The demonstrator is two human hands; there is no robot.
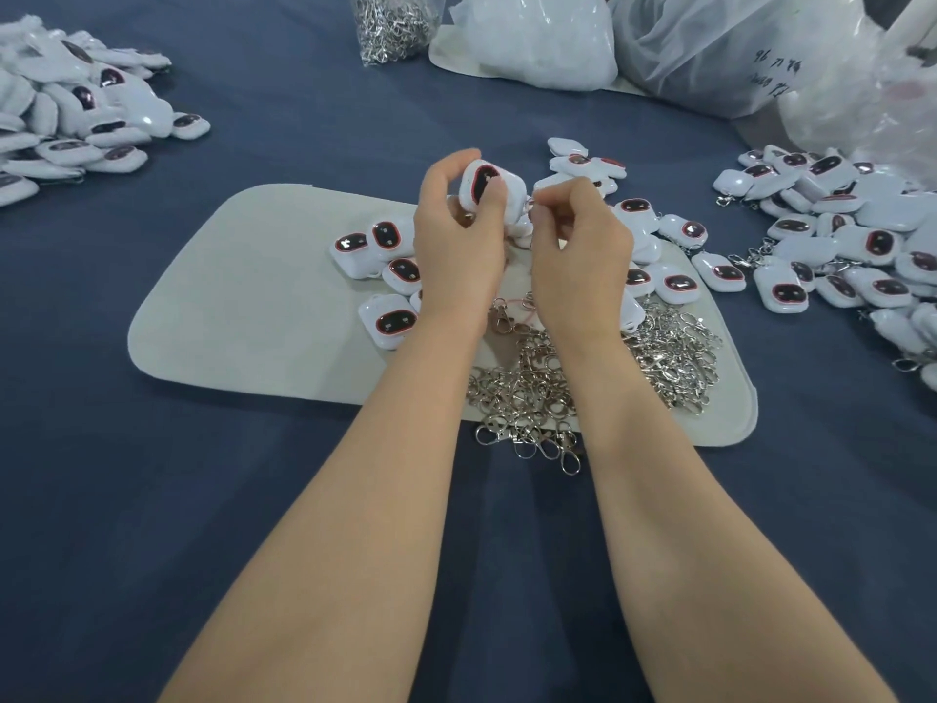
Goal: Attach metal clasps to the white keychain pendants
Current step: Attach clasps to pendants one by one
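Note:
My left hand (456, 235) grips a white pendant (480, 187) with a dark, red-rimmed face, held up above the grey mat (243, 296). My right hand (578, 246) is right beside it, fingers pinched at the pendant's edge; what they pinch is hidden. Loose white pendants (390, 276) lie on the mat around both hands. A heap of silver metal clasps (537, 398) lies on the mat under my wrists and spills over its near edge.
A pile of pendants (76, 119) sits at the far left and another, with clasps on them, at the right (836, 246). A clear bag of clasps (390, 22) and white plastic bags (537, 38) stand at the back on the blue cloth.

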